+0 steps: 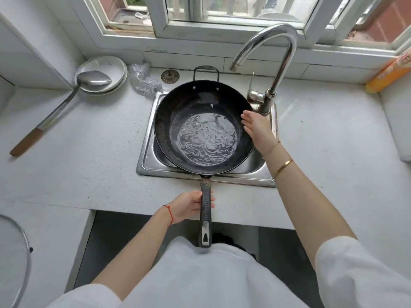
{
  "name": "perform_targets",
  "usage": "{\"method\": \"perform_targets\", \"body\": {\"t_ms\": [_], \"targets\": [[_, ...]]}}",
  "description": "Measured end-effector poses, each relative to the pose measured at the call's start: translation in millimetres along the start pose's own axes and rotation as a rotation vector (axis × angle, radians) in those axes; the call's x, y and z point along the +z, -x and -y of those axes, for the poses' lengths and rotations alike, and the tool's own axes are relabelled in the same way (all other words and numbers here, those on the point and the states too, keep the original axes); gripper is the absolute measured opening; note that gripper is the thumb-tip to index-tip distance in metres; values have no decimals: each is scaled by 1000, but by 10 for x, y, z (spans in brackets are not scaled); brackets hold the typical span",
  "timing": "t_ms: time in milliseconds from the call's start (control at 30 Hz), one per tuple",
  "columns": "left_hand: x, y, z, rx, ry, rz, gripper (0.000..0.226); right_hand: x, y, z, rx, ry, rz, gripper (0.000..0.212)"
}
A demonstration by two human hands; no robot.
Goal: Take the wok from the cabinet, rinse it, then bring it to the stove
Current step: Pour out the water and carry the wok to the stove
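A black wok [178, 107] rests over the steel sink [146, 161], with rippling water pooled in its bottom. Its long black handle [205, 216] points toward me over the counter's front edge. My left hand [189, 206] is closed around that handle. My right hand [258, 130] hovers with fingers spread over the wok's right rim, just below the faucet base. The curved chrome faucet [278, 47] arches above the wok's right side; no stream of water shows from its spout.
Stacked white plates [111, 70] with a long-handled metal ladle [89, 80] sit at the back left. A steel scrubber [144, 81] and a drain strainer [170, 76] lie behind the sink. An orange roll [387, 74] lies at the right. A glass lid [15, 258] sits at the lower left.
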State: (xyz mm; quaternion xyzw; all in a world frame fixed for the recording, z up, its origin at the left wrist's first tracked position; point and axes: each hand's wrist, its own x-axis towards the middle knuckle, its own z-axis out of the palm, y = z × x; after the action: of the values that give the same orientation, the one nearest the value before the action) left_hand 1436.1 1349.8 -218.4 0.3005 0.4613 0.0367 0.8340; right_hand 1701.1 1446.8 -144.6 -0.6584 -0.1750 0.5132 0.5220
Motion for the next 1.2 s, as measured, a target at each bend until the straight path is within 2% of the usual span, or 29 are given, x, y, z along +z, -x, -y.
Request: {"method": "perform_targets", "body": {"t_ms": [100, 200, 433, 567, 700, 833, 933, 1000, 1200], "targets": [[32, 13, 24, 26, -46, -32, 34, 21, 274, -168, -159, 368, -37, 34], [81, 35, 46, 77, -60, -64, 28, -13, 563, -332, -286, 607, -39, 32], [143, 42, 98, 145, -64, -156, 20, -16, 1131, -764, -433, 841, -76, 15], [140, 24, 118, 167, -72, -170, 21, 42, 1440, -1073, -375, 994, 1, 17], [144, 29, 110, 163, -48, -167, 27, 144, 1657, -1351, -174, 1040, 107, 26], [122, 23, 88, 145, -23, -137, 30, 292, 1840, -1537, -24, 968, 179, 27], [130, 20, 79, 142, 11, -139, 34, 412, 1850, -1644, 62, 940, 151, 42], [147, 24, 62, 146, 16, -136, 35, 510, 1844, -1704, 121, 858, 102, 42], [215, 27, 34, 118, 25, -111, 35, 640, 1832, -1842, 232, 539, -62, 23]]}}
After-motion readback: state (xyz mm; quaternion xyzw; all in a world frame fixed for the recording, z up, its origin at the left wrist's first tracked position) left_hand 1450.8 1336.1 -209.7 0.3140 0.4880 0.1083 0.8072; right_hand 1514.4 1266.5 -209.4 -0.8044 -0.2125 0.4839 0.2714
